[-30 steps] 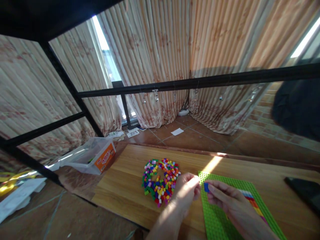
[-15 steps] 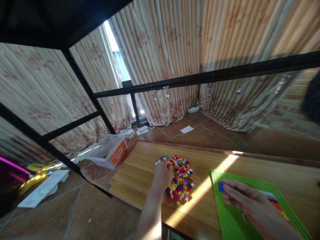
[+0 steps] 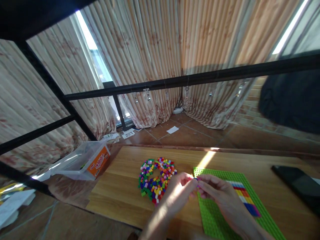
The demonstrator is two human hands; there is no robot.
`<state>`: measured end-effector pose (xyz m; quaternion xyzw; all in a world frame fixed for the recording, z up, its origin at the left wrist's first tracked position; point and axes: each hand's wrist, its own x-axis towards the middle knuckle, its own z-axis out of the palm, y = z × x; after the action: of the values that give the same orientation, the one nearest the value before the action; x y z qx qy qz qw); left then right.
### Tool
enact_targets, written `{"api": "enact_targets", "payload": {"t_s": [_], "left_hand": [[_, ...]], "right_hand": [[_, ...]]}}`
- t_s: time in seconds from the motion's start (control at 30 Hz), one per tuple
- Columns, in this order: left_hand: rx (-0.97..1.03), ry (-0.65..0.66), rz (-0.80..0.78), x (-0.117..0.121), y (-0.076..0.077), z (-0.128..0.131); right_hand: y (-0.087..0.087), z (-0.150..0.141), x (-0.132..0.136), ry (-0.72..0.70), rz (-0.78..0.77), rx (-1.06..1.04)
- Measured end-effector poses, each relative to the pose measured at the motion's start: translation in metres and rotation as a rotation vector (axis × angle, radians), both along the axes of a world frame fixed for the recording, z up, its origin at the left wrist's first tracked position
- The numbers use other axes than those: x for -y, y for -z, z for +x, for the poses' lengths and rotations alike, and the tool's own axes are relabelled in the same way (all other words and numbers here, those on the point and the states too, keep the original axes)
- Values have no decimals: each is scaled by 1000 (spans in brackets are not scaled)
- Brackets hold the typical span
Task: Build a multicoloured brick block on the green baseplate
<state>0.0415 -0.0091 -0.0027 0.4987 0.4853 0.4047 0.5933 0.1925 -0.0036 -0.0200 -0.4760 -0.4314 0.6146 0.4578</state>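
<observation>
My left hand (image 3: 182, 186) and my right hand (image 3: 217, 192) meet fingertip to fingertip over the near-left corner area of a green studded baseplate (image 3: 210, 213). Between the right thumb and fingers is a blue brick (image 3: 195, 179), mostly covered by fingers. My left fingers are pinched against it; whatever small piece they hold is hidden. Stripes of white, red, yellow, orange, blue and purple bricks (image 3: 246, 197) lie pressed on the baseplate, right of my right hand. A loose ring-like pile of small coloured bricks (image 3: 147, 171) lies left of my left hand.
The wooden tabletop (image 3: 115, 186) carries these things, with a dark flat device (image 3: 295, 183) at the right. On the left stands a clear plastic box (image 3: 86, 156) with an orange label. A black metal frame (image 3: 160, 83) crosses in front of the curtains (image 3: 150, 43).
My left hand went to the brick pile, then came back to my right hand, which keeps the blue brick. The head view swung left, then right again.
</observation>
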Motion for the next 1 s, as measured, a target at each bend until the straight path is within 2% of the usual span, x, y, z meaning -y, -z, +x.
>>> {"api": "enact_targets", "payload": {"t_s": [0.17,0.37,0.5,0.6,0.67,0.83,1.0], "left_hand": [[36,-60,30,-1,5,9],[146,-80,3,1,3,13],[273,-64,-110,-1,-1,4],[317,-90,-178,-5,-2,-6],[284,-117,-182,-7,0,-12],[18,-155,-149,-11,7,-20],[-186,-75,-32,-9,5,-20]], "right_hand": [[-4,-2,3,9,36,3],[-14,-6,5,35,56,-30],[-10,-7,4,42,49,-58],[-3,-10,4,19,132,2],[1,-13,7,-14,185,55],[5,-19,14,-115,268,331],[6,-20,13,-141,314,462]]}}
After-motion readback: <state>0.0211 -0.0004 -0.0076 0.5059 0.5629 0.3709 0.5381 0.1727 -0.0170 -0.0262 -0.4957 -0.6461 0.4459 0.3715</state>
